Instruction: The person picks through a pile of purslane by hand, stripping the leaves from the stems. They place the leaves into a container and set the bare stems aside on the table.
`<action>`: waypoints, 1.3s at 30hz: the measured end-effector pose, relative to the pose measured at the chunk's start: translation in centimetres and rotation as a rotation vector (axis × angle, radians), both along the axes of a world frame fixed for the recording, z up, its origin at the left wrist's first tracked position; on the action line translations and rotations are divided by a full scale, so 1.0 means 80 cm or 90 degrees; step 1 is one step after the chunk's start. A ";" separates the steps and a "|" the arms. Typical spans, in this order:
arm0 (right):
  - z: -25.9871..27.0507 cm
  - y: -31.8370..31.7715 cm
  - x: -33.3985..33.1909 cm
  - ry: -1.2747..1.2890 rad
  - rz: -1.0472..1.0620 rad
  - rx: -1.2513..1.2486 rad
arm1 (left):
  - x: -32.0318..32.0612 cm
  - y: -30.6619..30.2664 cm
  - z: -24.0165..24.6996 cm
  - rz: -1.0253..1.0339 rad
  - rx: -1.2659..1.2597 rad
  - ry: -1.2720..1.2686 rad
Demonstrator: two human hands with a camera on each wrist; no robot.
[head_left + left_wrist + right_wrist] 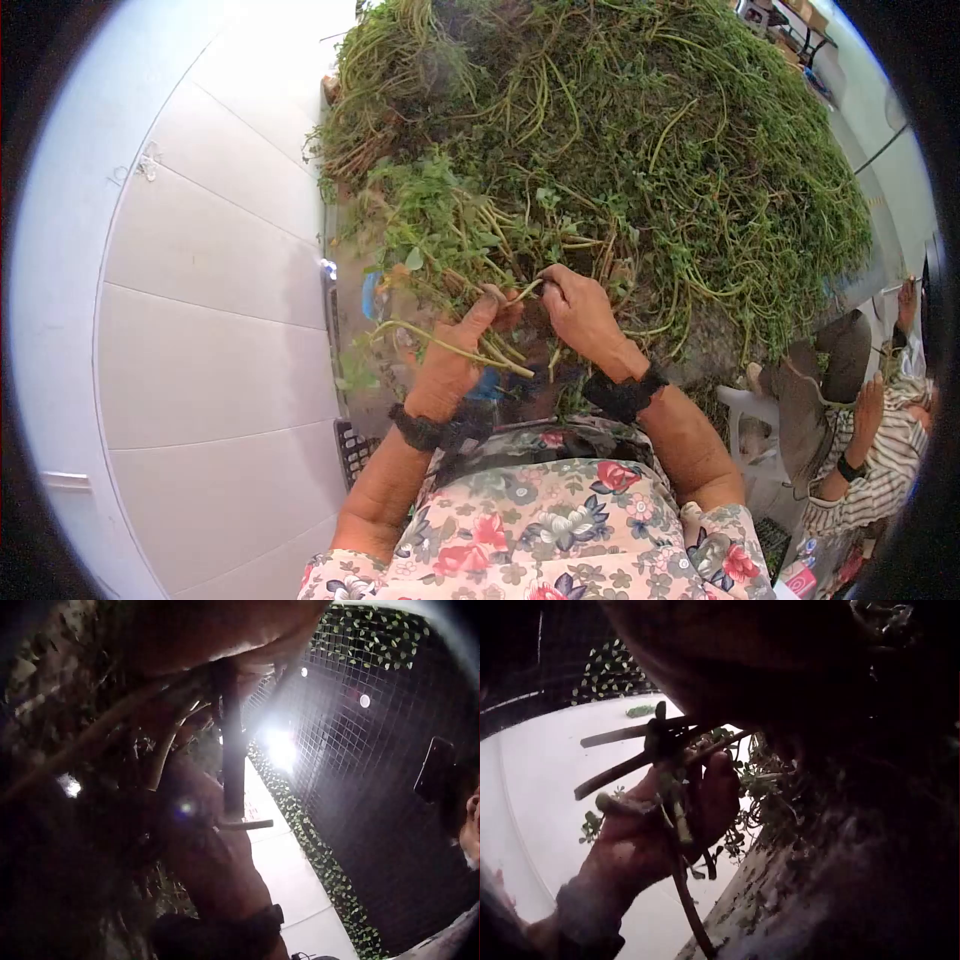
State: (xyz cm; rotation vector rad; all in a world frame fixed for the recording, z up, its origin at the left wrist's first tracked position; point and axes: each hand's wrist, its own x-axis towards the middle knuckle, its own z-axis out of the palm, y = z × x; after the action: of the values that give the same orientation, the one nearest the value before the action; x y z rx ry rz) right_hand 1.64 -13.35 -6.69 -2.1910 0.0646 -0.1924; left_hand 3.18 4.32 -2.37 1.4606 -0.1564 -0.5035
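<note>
My left hand (450, 358) grips several leafy green plant stems (440, 345), their cut ends sticking out toward my body. Close beside it, my right hand (585, 315) pinches a thin stem (524, 292) that spans the gap between both hands. In the right wrist view the left hand (634, 836) shows behind crossing stems (615, 774), with small rounded leaves among them. The left wrist view is dark, with a thick stem (233, 750) hanging down in front of the right hand (214, 859). Leafy sprigs (430, 220) lie just beyond the left hand.
A large heap of the same plants (620, 130) covers most of the table ahead. A pale wall (210, 360) stands at the left, with a black plastic crate (352, 448) low beside me. Another person in a striped top (890, 450) sits at the right near a white stool (750, 420).
</note>
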 end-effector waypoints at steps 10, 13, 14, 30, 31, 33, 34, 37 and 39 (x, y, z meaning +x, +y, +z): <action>-0.001 -0.026 0.022 0.102 -0.055 0.248 | -0.006 -0.003 0.013 0.065 -0.002 0.090; 0.002 -0.026 0.019 0.078 -0.020 0.195 | 0.017 0.012 -0.007 0.082 -0.058 0.057; 0.004 -0.023 0.016 0.068 -0.010 0.174 | 0.030 0.022 -0.025 0.083 -0.129 0.088; 0.012 -0.019 0.004 0.112 0.099 0.120 | 0.060 -0.006 -0.092 -0.022 0.042 -0.318; 0.010 -0.019 0.005 0.119 0.092 0.111 | 0.059 -0.004 -0.086 -0.046 0.096 -0.460; 0.004 -0.018 0.007 0.134 0.078 0.092 | 0.060 0.002 -0.060 -0.147 0.152 -0.631; 0.006 -0.018 0.008 0.124 0.080 0.089 | 0.056 -0.003 -0.049 -0.091 0.067 -0.356; 0.007 -0.016 0.012 0.111 0.108 0.097 | 0.045 -0.014 -0.036 0.034 -0.105 0.180; 0.001 -0.018 0.015 0.121 0.148 0.124 | 0.041 -0.015 -0.037 0.046 -0.117 0.143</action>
State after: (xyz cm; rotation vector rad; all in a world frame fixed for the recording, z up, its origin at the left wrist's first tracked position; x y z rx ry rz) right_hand 2.81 -14.76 -6.59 -1.9981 -0.0623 0.1481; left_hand 6.44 3.08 -5.30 1.2163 0.0280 -0.5758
